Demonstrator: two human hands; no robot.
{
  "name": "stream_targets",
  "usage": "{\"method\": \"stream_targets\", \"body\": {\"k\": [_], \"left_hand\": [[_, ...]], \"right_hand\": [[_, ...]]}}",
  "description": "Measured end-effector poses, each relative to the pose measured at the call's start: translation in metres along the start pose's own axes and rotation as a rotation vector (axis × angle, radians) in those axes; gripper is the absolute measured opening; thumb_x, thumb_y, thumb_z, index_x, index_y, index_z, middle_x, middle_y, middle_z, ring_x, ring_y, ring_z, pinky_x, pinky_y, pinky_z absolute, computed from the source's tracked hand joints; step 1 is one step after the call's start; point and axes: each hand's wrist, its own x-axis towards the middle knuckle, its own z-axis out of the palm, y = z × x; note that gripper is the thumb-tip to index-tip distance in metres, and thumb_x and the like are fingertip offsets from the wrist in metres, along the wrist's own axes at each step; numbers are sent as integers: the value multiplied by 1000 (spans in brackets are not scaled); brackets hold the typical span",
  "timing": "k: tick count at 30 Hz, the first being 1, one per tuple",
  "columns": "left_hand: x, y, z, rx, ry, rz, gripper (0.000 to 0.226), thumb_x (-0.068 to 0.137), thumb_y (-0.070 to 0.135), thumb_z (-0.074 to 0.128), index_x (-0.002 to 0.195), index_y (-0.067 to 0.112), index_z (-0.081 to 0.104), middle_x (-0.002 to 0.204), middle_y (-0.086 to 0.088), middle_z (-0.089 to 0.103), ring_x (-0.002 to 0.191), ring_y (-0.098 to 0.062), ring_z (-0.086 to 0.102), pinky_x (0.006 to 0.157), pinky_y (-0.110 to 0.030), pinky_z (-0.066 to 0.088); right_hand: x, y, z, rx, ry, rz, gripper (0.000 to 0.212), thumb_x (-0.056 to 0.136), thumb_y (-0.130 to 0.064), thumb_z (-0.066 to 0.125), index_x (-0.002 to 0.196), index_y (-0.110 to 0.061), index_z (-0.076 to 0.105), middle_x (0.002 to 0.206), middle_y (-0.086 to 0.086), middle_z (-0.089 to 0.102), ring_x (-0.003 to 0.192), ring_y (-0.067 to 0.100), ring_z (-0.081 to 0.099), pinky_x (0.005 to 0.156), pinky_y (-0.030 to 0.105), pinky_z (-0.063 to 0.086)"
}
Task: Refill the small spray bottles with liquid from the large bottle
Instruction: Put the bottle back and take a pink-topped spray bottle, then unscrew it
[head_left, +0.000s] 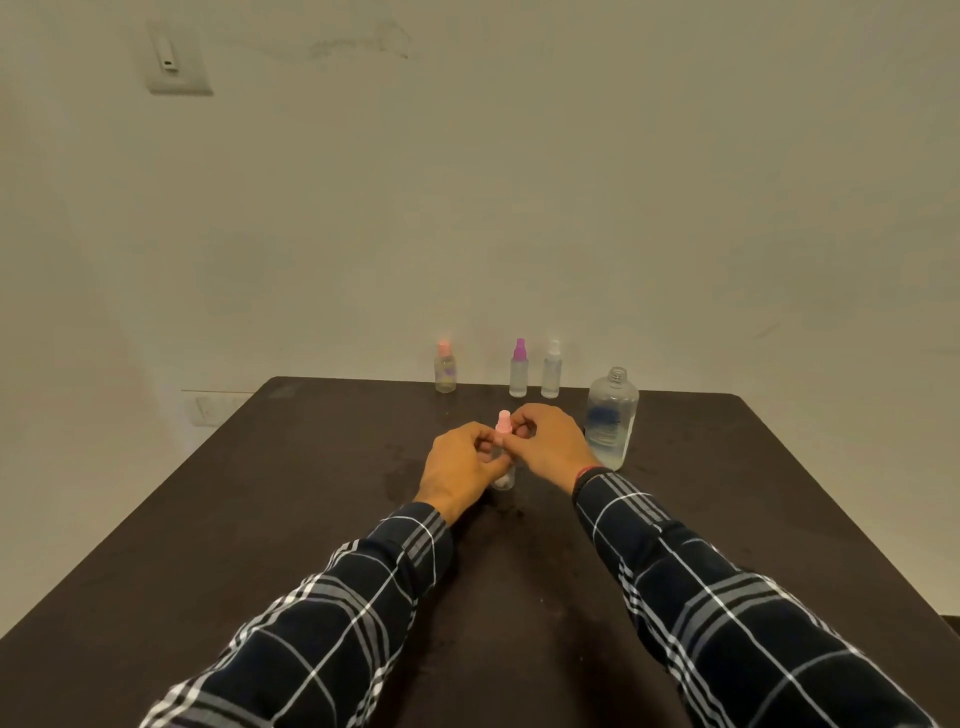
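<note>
Standing upright near the middle of the dark worktop (208, 519): a small spray bottle (504, 475) with a pink top. Left hand (460, 467) clasping its clear body; right hand (545, 444) pinching the pink top, fingers (511, 439) curled tight, possibly twisting. Waiting along the far edge: three more small bottles (518, 370). Standing uncapped toward the far right corner: the large bottle (612, 418), partly filled.

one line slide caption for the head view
Both hands grip a small pink-capped clear spray bottle beside the uncapped large clear plastic bottle.
</note>
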Motion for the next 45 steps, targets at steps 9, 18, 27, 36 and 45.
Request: {"method": "stream_targets", "body": {"k": [9, 18, 27, 36, 45], "left_hand": [[-2, 0, -2, -27, -18, -12, 26, 84, 30, 79, 107, 25, 66, 93, 10, 69, 86, -6, 66, 81, -22, 54], [0, -2, -1, -31, -33, -16, 30, 84, 27, 79, 111, 22, 67, 94, 12, 69, 86, -1, 66, 85, -24, 55], [2, -4, -1, -4, -29, -14, 26, 85, 29, 79, 107, 25, 67, 93, 11, 70, 86, -2, 66, 89, -29, 57], [0, -4, 0, 25, -8, -13, 25, 86, 29, 78, 106, 25, 65, 91, 9, 68, 84, -4, 66, 86, -30, 57], [2, -7, 2, -18, -16, -16, 27, 84, 27, 80, 107, 24, 67, 94, 9, 71, 87, -6, 68, 88, -33, 59]], "right_hand": [[-2, -6, 1, 167, -10, 158, 45, 76, -44, 81, 106, -21, 56, 95, -5, 59, 85, 7, 56, 69, 23, 44], [-1, -6, -22, 170, -314, 92, 60, 84, -41, 74, 133, -18, 47, 115, 5, 59, 101, 18, 57, 80, 28, 47], [1, -7, -9, 165, -174, 36, 35, 91, -31, 68, 123, -19, 62, 111, -1, 63, 101, 13, 58, 88, 31, 51], [-1, -7, 1, 155, -11, 155, 39, 78, -49, 78, 98, -21, 60, 92, -3, 61, 84, 11, 58, 67, 25, 44], [-2, -2, -16, 212, -179, 72, 54, 83, -46, 74, 125, -23, 51, 109, -2, 56, 96, 11, 55, 75, 24, 43]]}}
